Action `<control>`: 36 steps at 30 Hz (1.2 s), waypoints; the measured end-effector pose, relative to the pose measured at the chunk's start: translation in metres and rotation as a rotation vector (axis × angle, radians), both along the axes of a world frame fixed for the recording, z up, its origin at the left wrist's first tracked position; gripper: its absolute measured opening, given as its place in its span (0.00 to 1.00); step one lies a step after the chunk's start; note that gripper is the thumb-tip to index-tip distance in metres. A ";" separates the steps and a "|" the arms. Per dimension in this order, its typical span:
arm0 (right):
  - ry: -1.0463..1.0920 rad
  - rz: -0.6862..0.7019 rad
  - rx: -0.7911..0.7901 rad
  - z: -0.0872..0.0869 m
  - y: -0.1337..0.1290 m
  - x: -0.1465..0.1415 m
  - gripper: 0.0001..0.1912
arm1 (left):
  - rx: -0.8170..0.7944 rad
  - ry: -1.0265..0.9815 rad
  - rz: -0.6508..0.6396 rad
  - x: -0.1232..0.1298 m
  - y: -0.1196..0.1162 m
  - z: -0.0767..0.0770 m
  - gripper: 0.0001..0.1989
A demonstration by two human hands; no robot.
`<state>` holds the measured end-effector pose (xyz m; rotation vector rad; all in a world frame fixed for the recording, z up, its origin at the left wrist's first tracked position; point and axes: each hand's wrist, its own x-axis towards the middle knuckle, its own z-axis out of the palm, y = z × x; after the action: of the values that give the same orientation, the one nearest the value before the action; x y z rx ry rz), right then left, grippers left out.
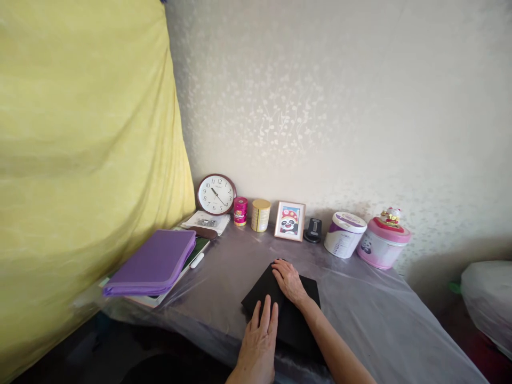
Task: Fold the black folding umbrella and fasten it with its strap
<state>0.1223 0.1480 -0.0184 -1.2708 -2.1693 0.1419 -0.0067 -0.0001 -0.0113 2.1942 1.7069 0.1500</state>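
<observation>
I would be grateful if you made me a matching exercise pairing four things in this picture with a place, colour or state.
1. Black item
2. Folder
3. Clock
4. Pink tub

A. Beneath the figurine
B. Round, white-faced
C. Under the right hand
D. Purple

Pairs: 1-C, 2-D, 3-B, 4-A.

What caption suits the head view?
Left hand and right hand over black cloth; analog clock and framed panda picture behind.
</observation>
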 end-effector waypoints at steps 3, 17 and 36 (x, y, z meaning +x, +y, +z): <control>-0.019 -0.036 -0.041 -0.001 0.016 0.000 0.16 | -0.018 -0.006 0.000 0.000 0.000 0.002 0.54; -0.073 0.201 -0.056 0.026 -0.028 -0.012 0.18 | -0.023 -0.006 0.036 0.000 -0.001 0.002 0.53; 0.426 -0.525 -0.386 0.017 -0.065 0.097 0.21 | 0.029 0.009 0.053 -0.003 -0.010 0.009 0.50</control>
<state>0.2190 0.0830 -0.0015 -1.7921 -1.4367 0.5760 -0.0093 -0.0105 -0.0018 2.1742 1.7801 0.1799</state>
